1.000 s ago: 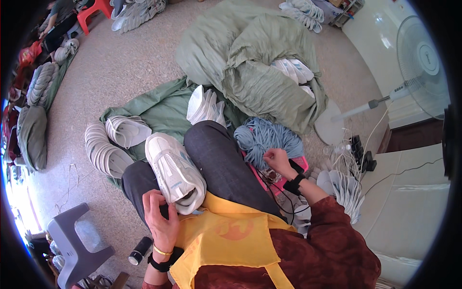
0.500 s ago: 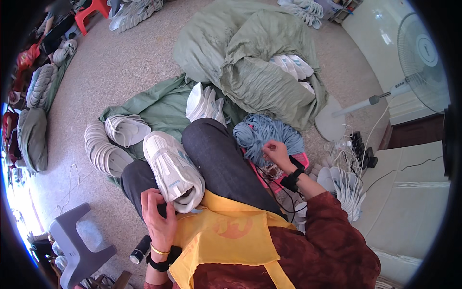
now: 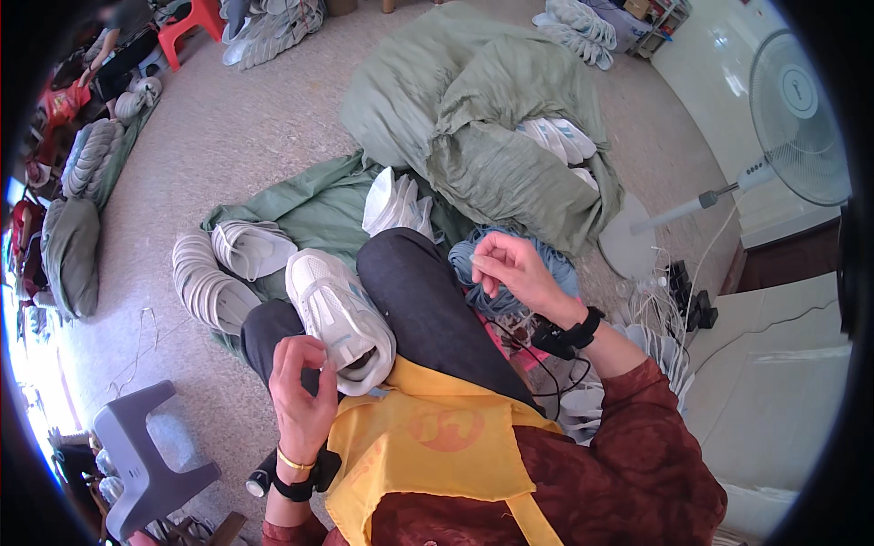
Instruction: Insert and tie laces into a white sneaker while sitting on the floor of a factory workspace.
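Note:
A white and grey sneaker [image 3: 339,314] with pale blue side stripes rests on my lap, toe pointing away and its opening toward me. No lace stands out on it. My left hand [image 3: 304,391] is beside the sneaker's opening, fingers curled and thumb drawn toward them; whether it pinches something small is hidden. Over a pile of light blue laces [image 3: 555,264], my right hand [image 3: 521,278] is raised, thumb and forefinger pressed together. Anything between those fingertips is too small to make out. The laces lie in a pink basket [image 3: 496,341], mostly covered by my right arm.
Stacked white shoe parts [image 3: 205,282] and more white pieces [image 3: 398,205] lie on a green cloth [image 3: 300,196]. Beyond is a large green sack [image 3: 437,82] holding sneakers. A fan [image 3: 797,118] stands right, a grey stool [image 3: 146,455] left. Cables [image 3: 537,355] run near my right wrist.
My right hand has risen from the blue laces, toward me and slightly left. My left hand has lifted a little beside the sneaker's opening. The whole view has shifted slightly.

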Demonstrator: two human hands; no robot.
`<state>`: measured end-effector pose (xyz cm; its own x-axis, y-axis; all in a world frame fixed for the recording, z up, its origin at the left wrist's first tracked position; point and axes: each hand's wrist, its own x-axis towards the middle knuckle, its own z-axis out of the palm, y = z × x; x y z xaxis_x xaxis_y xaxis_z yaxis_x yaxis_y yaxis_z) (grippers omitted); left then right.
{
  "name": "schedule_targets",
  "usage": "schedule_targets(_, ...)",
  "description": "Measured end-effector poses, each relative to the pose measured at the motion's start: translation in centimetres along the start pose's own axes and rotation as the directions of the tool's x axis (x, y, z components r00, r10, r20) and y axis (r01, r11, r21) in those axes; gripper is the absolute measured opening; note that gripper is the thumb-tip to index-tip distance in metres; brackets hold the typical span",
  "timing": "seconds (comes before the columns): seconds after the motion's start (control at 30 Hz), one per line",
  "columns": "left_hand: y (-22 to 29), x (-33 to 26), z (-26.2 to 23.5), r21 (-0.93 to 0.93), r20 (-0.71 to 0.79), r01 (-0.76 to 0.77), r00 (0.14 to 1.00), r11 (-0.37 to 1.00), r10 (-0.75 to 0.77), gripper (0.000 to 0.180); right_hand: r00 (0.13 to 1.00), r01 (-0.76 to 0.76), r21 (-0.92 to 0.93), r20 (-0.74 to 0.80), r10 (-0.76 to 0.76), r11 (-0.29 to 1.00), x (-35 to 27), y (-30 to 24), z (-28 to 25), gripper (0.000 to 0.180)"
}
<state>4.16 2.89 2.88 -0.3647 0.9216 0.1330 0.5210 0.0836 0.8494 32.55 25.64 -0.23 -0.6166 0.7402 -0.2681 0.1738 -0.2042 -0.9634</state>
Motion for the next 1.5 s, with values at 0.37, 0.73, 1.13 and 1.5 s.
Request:
schedule_targets(0.37,4.0,2.2,1.2,-0.482,0.015,-0.112,0.991,0.869,0.136,0.022,0.811,0.313,-0.117,0.549,-0.201,0.943,-0.1,-9.8,11.2,0.010)
schedule_targets(0.73,3.9,1.3,-3.3,-0.570,0.422,0.324,0.904,0.755,-0.069,0.029,0.843,0.517,-0.350,0.366,-0.394,0.781,-0.4,-12.4,10.6,0.003)
schedule_targets(1.13,-0.3,-0.3,-6.8,-0.746,0.178,0.252,0.967,0.617,-0.180,0.032,0.926,0.175,-0.466,-0.222,-0.306,0.867,4.0,-2.6,-6.6,0.008)
schedule_targets(1.5,-2.3,-1.4,-9.5,-0.688,0.099,0.276,0.952,0.672,-0.289,0.031,0.867,0.042,-0.560,-0.392,-0.309,0.827,7.3,6.3,-15.9,0.010)
